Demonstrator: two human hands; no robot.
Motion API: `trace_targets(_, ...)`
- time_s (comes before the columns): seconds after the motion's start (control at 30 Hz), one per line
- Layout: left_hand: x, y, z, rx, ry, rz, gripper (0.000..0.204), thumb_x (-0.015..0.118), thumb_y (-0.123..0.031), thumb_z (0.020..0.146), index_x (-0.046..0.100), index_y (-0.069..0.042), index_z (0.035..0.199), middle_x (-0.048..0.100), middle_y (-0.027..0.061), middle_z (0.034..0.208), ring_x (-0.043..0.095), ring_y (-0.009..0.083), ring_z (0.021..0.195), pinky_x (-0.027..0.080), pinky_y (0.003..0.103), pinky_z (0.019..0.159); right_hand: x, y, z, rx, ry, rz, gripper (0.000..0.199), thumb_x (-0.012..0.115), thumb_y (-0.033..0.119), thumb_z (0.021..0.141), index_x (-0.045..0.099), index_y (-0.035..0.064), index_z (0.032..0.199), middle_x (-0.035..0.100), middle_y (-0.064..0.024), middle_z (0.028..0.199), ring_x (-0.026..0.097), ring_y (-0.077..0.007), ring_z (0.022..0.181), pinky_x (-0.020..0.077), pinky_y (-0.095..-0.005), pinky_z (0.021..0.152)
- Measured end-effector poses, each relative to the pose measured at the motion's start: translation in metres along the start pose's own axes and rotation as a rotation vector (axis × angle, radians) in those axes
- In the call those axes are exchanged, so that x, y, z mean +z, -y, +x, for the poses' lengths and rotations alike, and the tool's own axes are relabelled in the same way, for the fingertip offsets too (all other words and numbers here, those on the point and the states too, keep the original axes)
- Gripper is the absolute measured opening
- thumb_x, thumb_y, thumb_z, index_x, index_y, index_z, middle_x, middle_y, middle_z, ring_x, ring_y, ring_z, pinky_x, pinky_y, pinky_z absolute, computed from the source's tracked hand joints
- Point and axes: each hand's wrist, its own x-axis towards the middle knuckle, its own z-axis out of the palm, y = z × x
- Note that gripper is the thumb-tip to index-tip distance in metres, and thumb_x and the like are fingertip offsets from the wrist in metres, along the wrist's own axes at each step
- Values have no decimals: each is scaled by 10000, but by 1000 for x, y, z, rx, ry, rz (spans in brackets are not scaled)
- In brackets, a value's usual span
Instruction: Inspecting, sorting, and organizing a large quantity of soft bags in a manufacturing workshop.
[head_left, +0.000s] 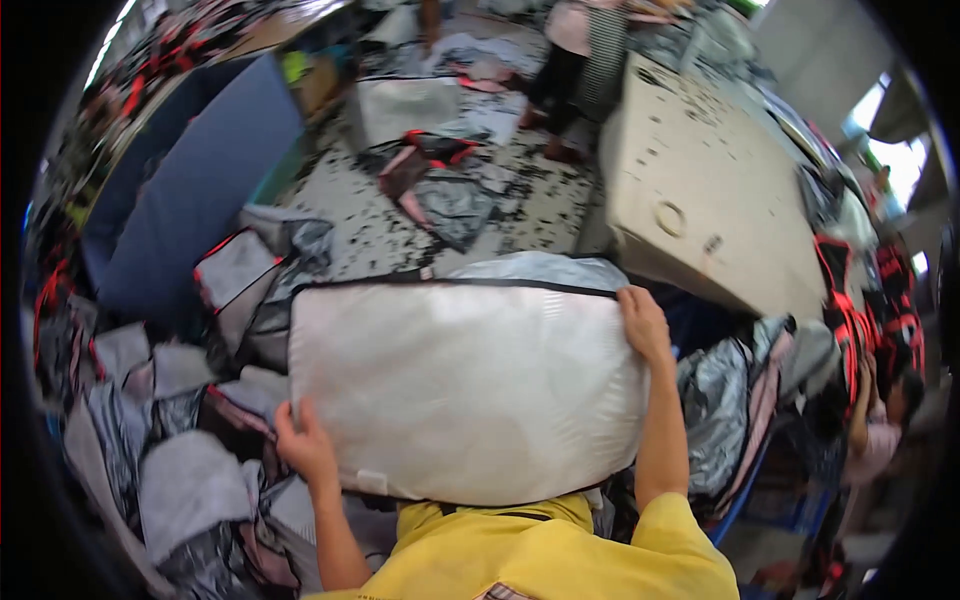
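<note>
Head view: one white, dark-edged panel [465, 390], before the yellow-shirted torso [530, 555]; right hand [645, 318], clamped on its upper right corner; left hand [305, 440], well apart, gripping its left edge (presumably to hold it spread); one pale label [372, 482].

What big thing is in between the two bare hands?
The head view shows a big, shiny white, black-edged, roughly rectangular panel between the bare left hand and bare right hand.

A textile workshop: heaped fabric pieces [195, 490], a scrap-strewn floor [350, 240], a standing co-worker [570, 30].
</note>
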Motion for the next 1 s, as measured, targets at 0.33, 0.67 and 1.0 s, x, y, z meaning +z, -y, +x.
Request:
trace_targets(0.33,5,28,37,0,186,-15,328,601,-269,1074,622,47,1159,703,138,1016,648,208,904,516,338,849,-13,-4,-40,332,-255,260,459,519,429,1056,634,-15,1061,691,-309,1017,641,-521,979,503,-516,856)
trace_targets(0.67,68,-16,171,-134,539,-204,420,573,-387,1075,657,13,1168,713,77,1092,633,150,963,496,316,897,-39,31,-52,317,-353,403,392,530,372,1066,616,-9,1024,675,-293,949,626,-514,915,505,-486,779)
trace_targets(1.0,-37,-98,195,-86,28,-603,313,614,-271,1053,724,13,1121,704,41,1013,599,123,916,485,283,838,-95,90,-38,-144,-694,626,255,538,216,1081,606,5,954,511,-76,803,466,-181,772,439,-346,714)
